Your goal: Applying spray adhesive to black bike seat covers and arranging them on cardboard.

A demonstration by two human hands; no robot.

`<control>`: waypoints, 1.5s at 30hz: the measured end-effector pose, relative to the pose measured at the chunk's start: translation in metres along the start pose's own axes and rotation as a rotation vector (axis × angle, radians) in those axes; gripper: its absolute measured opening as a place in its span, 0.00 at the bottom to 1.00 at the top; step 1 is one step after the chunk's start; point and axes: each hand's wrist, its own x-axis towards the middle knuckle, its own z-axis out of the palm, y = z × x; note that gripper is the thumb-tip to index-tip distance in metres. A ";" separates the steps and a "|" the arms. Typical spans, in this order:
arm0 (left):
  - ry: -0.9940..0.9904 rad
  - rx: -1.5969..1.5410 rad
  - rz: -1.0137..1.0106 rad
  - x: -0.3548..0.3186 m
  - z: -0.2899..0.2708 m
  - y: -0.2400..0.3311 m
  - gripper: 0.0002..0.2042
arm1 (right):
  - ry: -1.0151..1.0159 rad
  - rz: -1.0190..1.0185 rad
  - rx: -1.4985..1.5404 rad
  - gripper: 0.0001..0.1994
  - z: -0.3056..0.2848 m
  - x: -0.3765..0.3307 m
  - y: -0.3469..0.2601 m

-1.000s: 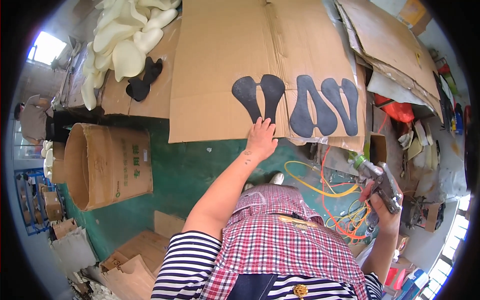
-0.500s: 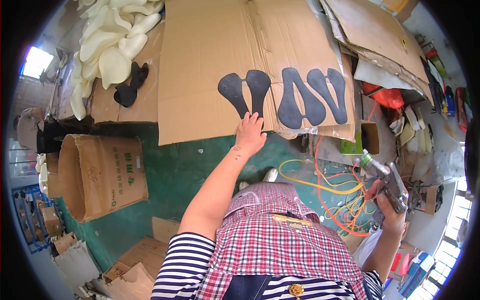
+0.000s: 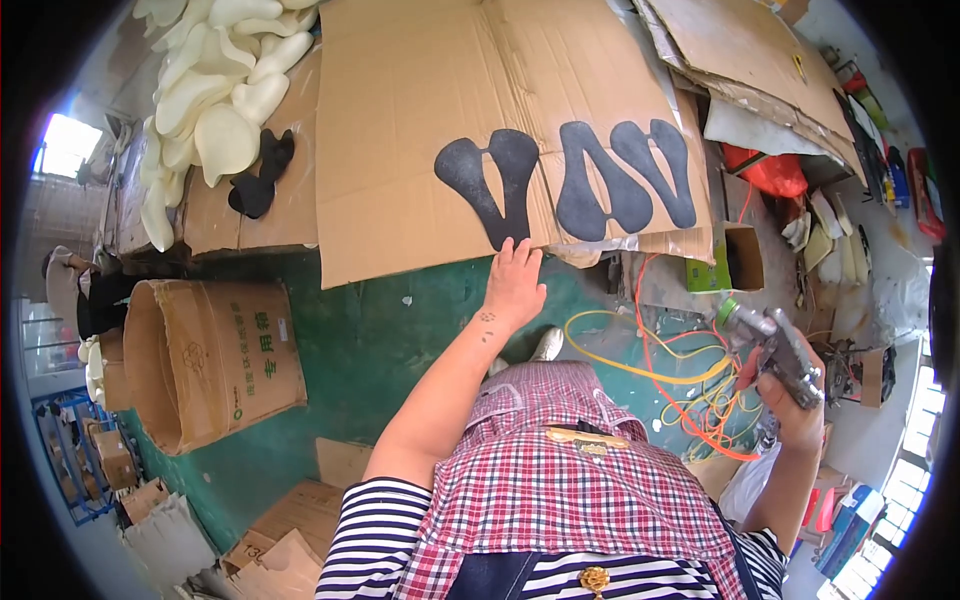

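Note:
My left hand point(image 3: 515, 288) reaches to the near edge of a flat cardboard sheet point(image 3: 400, 110). Its fingers are stretched out, the tips at the lower end of a black V-shaped pad point(image 3: 475, 178) with two rounded lobes. To the right of that pad lie two more black pieces, an arch-like one point(image 3: 583, 205) with its wide ends toward me and a V-shaped one point(image 3: 672, 175). Off to the right, away from the cardboard, my right hand point(image 3: 793, 405) is wrapped round a spray gun point(image 3: 785, 352) with a green part at its front.
Cream foam pads point(image 3: 225, 140) are heaped at the far left, beside black pieces point(image 3: 262, 175). An open cardboard box point(image 3: 225, 365) stands on the green floor. Yellow and orange hoses point(image 3: 690, 400) coil below the spray gun. Stacked cardboard point(image 3: 740, 55) lies at the far right.
My left hand has drawn slightly toward me and to the right, uncovering the pad's joined lower end. The spray gun has shifted a little to the right, still in my right hand.

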 end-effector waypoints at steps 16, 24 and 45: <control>0.010 -0.013 0.028 -0.018 0.004 -0.001 0.27 | 0.118 0.017 0.082 0.32 0.005 -0.021 0.003; 0.001 0.000 0.038 -0.023 0.004 -0.005 0.26 | 0.147 0.018 -0.002 0.32 0.010 -0.027 -0.006; -0.154 -0.106 -0.268 -0.125 0.023 -0.075 0.19 | 0.090 0.023 0.048 0.30 0.016 -0.031 -0.007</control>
